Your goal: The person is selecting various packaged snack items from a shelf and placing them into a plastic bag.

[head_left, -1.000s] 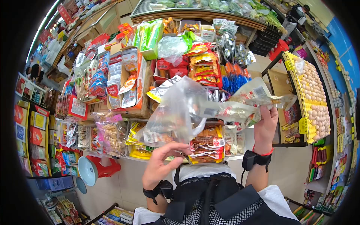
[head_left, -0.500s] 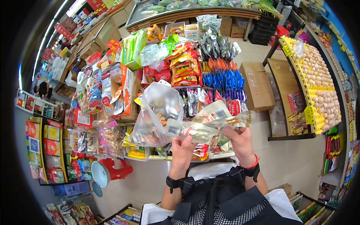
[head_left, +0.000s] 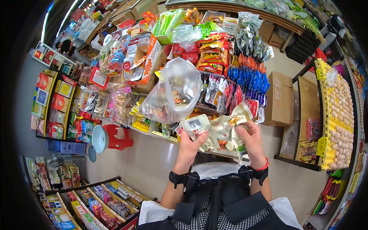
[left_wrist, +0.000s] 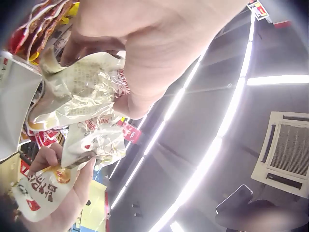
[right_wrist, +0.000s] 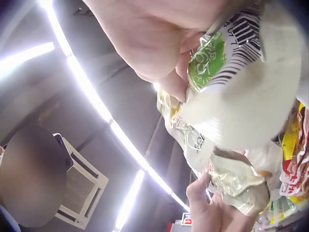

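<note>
Far left: boxed goods (head_left: 51, 97) stacked on shelves along the left edge of the head view.
Lower left of centre: a red stool (head_left: 119, 138) on the floor, just under the front edge of the snack display (head_left: 126, 76).
Centre: a clear plastic bag (head_left: 174, 92) with a few items inside bulges up above the left hand. Its lower edge meets the fingers, though whether they clamp it cannot be told.
Left hand: the left hand (head_left: 190, 143) sits just below centre, thumb and fingers curled round the left end of the snack packets (head_left: 214, 128). A barcode label faces up beside the thumb.
Left wrist view: the same hand fills the top, curled fingers pinching crinkled pale foil, with the right hand small at lower left.
Snack packets: a bunch of pale, crumpled packets held up between both hands in front of the display (chest height, just right of centre).
Right hand: the right hand (head_left: 251, 140) pinches the right end of the bunch, fingers folded over a packet top, a red band on the wrist.
Right wrist view: fingers curled tight on a packet with green print and a barcode, under ceiling lights (right_wrist: 87, 92).
Right of centre: a cardboard box (head_left: 279, 99) standing on the floor.
Far right: eggs (head_left: 339, 111) laid out in a long rack along the right edge.
</note>
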Tool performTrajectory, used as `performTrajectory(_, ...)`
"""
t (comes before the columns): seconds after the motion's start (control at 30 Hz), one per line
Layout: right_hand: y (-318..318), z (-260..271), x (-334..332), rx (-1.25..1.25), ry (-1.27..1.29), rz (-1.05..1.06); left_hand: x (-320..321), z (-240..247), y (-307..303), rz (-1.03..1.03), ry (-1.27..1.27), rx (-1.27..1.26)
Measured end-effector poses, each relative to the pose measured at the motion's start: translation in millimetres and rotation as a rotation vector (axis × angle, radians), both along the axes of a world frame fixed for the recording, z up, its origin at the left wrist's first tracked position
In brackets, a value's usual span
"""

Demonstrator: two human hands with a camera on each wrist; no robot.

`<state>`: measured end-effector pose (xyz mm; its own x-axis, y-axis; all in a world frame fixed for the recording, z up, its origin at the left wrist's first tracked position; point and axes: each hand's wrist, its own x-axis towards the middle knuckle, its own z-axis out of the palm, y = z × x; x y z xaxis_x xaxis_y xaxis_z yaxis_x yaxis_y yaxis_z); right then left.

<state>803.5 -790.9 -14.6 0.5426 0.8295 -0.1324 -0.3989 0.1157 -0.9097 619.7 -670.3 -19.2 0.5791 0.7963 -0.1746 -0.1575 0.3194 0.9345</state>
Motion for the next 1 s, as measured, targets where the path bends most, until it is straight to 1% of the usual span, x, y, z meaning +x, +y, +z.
performTrajectory(0.03, -2, -7, 4, 0.017, -0.03, -0.011, 1, 2, -3, 0.035, -0.013, 0.001)
performTrajectory(0.1, -5, -6, 8, 0.009, -0.066, -0.025, -2, 3, -5, 0.008, -0.008, 0.0)
performTrajectory(0.23, -6, 3, 11, -0.068, -0.024, -0.066, 1, 9, -8, -0.049, 0.004, -0.035)
performTrajectory(0.3, -1, -6, 10, -0.099, -0.039, -0.118, 11, 1, -8, -0.029, 0.027, -0.064)
performTrajectory(0.4, 7, -33, 16, -0.16, -0.159, -0.295, 35, -12, -7, -0.054, 0.051, -0.04)
performTrajectory(0.43, 6, -36, 18, -0.162, -0.119, -0.326, 41, -17, -4, -0.076, 0.052, -0.03)
performTrajectory(0.53, -6, -44, 28, -0.184, -0.164, -0.312, 58, -31, 0, -0.085, -0.005, -0.027)
performTrajectory(0.57, -11, -47, 32, -0.182, -0.186, -0.277, 60, -32, 0, -0.094, -0.023, -0.034)
performTrajectory(0.63, -18, -51, 37, -0.19, -0.174, -0.217, 61, -33, 1, -0.107, -0.039, -0.076)
performTrajectory(0.77, -24, -52, 40, -0.198, -0.125, -0.155, 60, -36, 9, -0.157, -0.039, -0.033)
performTrajectory(0.87, -29, -48, 41, -0.194, -0.239, -0.125, 59, -31, 13, -0.161, -0.018, -0.035)
performTrajectory(0.93, -31, -42, 41, -0.17, -0.188, -0.098, 57, -31, 14, -0.212, -0.068, -0.077)
performTrajectory(1.0, -31, -39, 40, -0.181, -0.176, -0.079, 56, -32, 14, -0.21, -0.048, -0.065)
